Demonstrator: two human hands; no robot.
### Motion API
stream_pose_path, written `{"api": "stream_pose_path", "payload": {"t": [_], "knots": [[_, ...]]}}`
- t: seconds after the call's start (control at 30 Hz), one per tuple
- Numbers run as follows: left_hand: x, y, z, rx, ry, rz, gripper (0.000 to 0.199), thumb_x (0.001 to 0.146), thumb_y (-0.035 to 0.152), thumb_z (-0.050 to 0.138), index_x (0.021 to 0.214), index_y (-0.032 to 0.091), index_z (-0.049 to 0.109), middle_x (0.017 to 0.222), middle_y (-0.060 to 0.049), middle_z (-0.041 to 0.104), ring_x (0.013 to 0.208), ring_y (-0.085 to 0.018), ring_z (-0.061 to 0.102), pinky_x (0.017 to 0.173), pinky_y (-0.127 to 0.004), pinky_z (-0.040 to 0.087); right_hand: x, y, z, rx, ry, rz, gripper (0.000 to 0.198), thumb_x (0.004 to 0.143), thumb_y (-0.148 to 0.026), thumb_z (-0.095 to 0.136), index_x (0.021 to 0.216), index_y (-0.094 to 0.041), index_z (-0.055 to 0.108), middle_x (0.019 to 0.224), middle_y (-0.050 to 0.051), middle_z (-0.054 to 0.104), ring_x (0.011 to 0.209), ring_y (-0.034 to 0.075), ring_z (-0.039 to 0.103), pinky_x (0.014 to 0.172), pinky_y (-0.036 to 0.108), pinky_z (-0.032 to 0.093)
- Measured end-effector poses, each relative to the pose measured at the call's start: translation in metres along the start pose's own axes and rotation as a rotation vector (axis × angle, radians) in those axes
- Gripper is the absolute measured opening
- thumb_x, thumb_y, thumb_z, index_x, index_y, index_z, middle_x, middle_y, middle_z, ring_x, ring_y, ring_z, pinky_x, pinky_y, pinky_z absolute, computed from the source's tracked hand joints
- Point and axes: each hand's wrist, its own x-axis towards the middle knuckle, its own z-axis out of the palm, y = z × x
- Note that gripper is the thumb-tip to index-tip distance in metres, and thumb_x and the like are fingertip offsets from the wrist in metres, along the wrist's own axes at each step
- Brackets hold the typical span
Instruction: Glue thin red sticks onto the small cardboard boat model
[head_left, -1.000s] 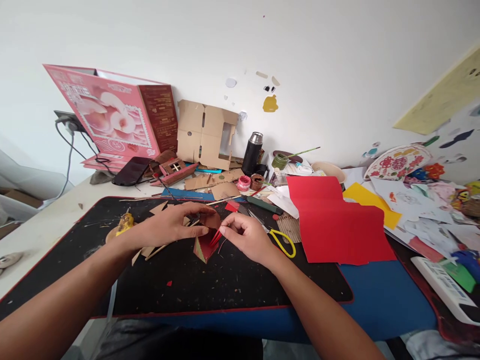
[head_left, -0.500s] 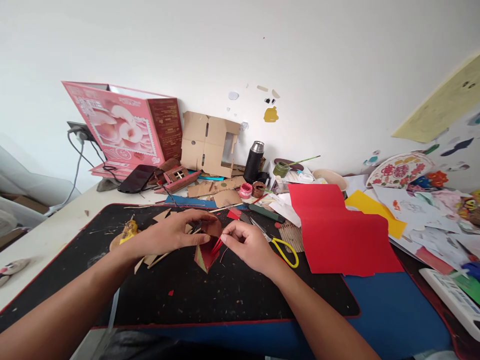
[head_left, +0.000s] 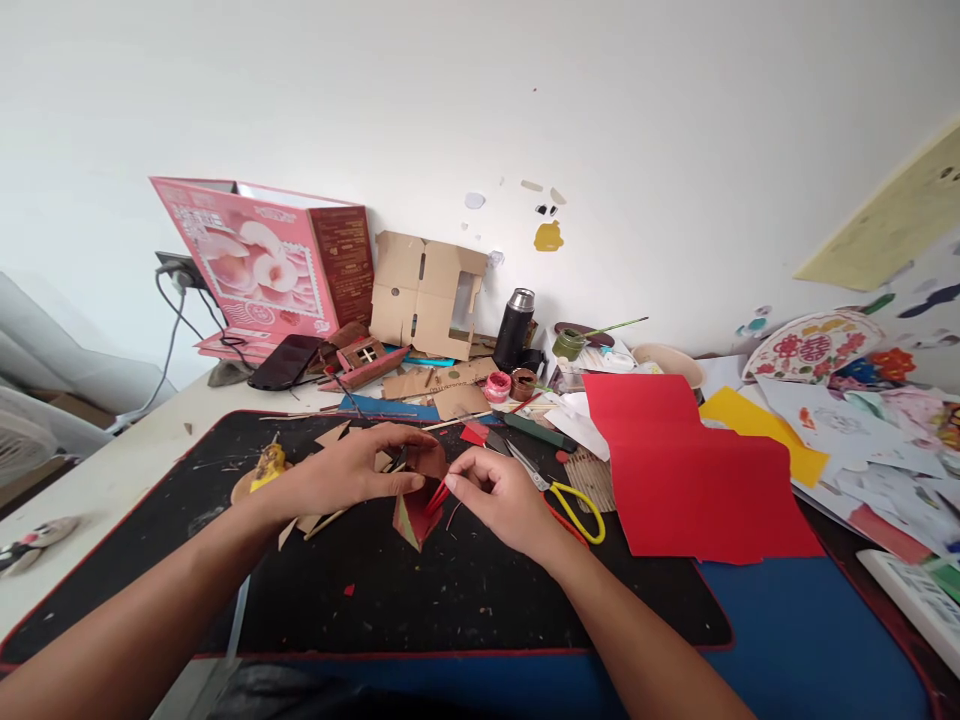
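My left hand [head_left: 379, 470] is closed around a small cardboard model boat [head_left: 414, 522], painted reddish brown inside, its pointed end towards me. Thumb and fingers grip its far part, which they partly hide. Close on the right, my right hand [head_left: 491, 495] pinches a thin red strip [head_left: 437, 496] that looks doubled. The strip's lower end reaches into the boat's hollow; whether it touches the inside I cannot tell. Just beyond my right hand lie scissors [head_left: 577, 515] with yellow handles and a green-handled tool [head_left: 536, 430].
A black mat [head_left: 315, 600] covers the desk's middle. Red paper [head_left: 697, 480] lies at right. Behind stand paint jars [head_left: 497, 386], a black flask [head_left: 515, 330], another model boat [head_left: 365, 365], a cardboard sheet [head_left: 427, 290] and a pink box [head_left: 262, 260]. A glue gun [head_left: 268, 465] lies left.
The view has shifted slightly, so everything sits a little lower and further right. Both hands keep their hold on the boat and the red strip, with hardly any movement between them.
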Motion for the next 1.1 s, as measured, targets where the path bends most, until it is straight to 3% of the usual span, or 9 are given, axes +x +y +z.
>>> {"api": "stream_pose_path", "payload": {"t": [1.1], "knots": [[0.0090,-0.0027,0.0029,-0.035,-0.019,0.025,0.064,0.091,0.065,0.067,0.144,0.028,0.067,0.150,-0.005,0.069,0.137,-0.033,0.063,0.119,-0.044,0.048,-0.0021,0.0029,-0.0022,0.000,0.032,0.017,0.020,0.098,-0.040,0.064,0.090,-0.022,0.068,0.066,-0.005,0.049,0.059,0.013,0.041,0.056,0.027,0.030]]}}
